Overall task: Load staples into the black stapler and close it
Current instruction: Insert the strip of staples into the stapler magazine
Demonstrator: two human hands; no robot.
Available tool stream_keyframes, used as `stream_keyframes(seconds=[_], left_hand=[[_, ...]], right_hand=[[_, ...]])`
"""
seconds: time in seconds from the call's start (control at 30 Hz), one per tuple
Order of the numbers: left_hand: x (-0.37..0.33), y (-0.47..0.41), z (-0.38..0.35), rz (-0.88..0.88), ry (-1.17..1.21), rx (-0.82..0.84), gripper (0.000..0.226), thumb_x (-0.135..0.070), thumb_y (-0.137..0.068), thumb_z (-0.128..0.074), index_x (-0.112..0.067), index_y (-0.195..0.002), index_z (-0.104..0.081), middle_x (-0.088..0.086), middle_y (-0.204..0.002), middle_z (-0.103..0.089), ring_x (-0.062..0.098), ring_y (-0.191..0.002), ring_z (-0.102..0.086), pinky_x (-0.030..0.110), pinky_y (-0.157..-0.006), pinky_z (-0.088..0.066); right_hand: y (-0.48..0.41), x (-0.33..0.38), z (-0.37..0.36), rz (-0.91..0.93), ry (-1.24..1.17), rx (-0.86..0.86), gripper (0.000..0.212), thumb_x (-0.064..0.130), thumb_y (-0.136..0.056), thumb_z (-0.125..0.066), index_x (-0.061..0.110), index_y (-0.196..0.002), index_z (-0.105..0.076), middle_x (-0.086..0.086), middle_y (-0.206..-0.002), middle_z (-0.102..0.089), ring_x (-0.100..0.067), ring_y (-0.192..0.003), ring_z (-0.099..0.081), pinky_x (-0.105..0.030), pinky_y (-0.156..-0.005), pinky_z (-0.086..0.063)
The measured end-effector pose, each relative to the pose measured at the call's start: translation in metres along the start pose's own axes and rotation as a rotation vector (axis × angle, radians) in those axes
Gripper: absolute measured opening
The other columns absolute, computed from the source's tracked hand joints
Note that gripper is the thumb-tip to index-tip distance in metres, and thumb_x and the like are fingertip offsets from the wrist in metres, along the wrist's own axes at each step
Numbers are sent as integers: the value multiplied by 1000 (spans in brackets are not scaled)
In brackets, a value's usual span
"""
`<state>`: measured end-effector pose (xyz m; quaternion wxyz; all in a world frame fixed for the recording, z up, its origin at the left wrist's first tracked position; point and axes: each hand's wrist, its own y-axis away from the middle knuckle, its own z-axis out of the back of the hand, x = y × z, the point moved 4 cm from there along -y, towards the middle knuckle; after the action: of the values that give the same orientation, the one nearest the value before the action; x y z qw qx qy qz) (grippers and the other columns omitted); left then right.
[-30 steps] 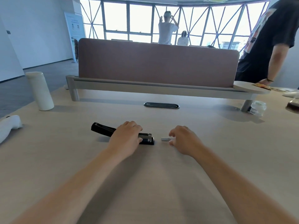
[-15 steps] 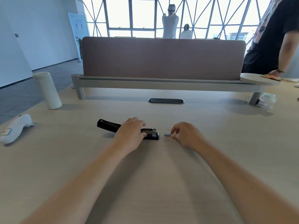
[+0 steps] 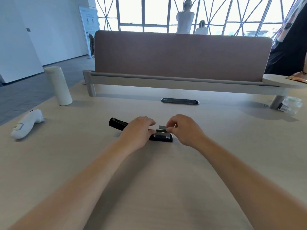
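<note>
- Black stapler (image 3: 118, 125) lies open on the pale worktop (image 3: 149, 180), its metal channel exposed.
- Left hand (image 3: 138, 132) presses down on the stapler's middle, fingers curled over it.
- Right hand (image 3: 184, 128) pinches a staple strip (image 3: 162, 127) just above the channel.

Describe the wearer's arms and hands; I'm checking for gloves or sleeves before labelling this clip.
Both forearms are bare up to the frame edge, with no sleeves in view. The left hand and right hand wear no gloves, and no rings, watch or bracelet are visible.
</note>
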<state>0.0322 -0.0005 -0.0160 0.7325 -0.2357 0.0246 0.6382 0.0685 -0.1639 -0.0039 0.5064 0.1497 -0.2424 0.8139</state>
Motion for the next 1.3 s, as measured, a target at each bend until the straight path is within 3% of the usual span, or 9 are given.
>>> stream_keyframes(seconds=[0.23,0.43,1.13,1.3], left_hand=[[-2,-1,-1,-22,34,11,28,-24,-92,-59,-17,-119,-65,0,-113,-70,21,-105,-61,35,-89,-48],[-6,-3,-4,-56,-22,47,17,-25,-93,-56,-19,-100,-70,3,-92,-67,23,-89,-60,39,-77,-49],[-10,-4,-3,-64,-55,75,20,-24,-92,-55,-17,-94,-74,5,-94,-67,25,-86,-62,43,-77,-51],[-11,-3,-3,-77,-68,72,22,-23,-92,-55,-16,-102,-73,5,-99,-67,25,-91,-62,44,-80,-51]], right_hand=[[-5,4,-11,-2,43,65,8,22,-88,-65,20,-92,-71,7,-86,-61,-15,-83,-56,-29,-68,-40],[-7,5,-11,-10,63,64,10,22,-88,-65,19,-95,-71,5,-92,-62,-16,-87,-56,-29,-70,-40],[-6,2,-12,-10,97,46,14,23,-86,-68,19,-97,-75,5,-88,-60,-16,-83,-56,-29,-68,-40],[-4,2,-11,-19,80,46,15,23,-86,-68,18,-99,-76,4,-87,-60,-17,-82,-56,-28,-67,-39]])
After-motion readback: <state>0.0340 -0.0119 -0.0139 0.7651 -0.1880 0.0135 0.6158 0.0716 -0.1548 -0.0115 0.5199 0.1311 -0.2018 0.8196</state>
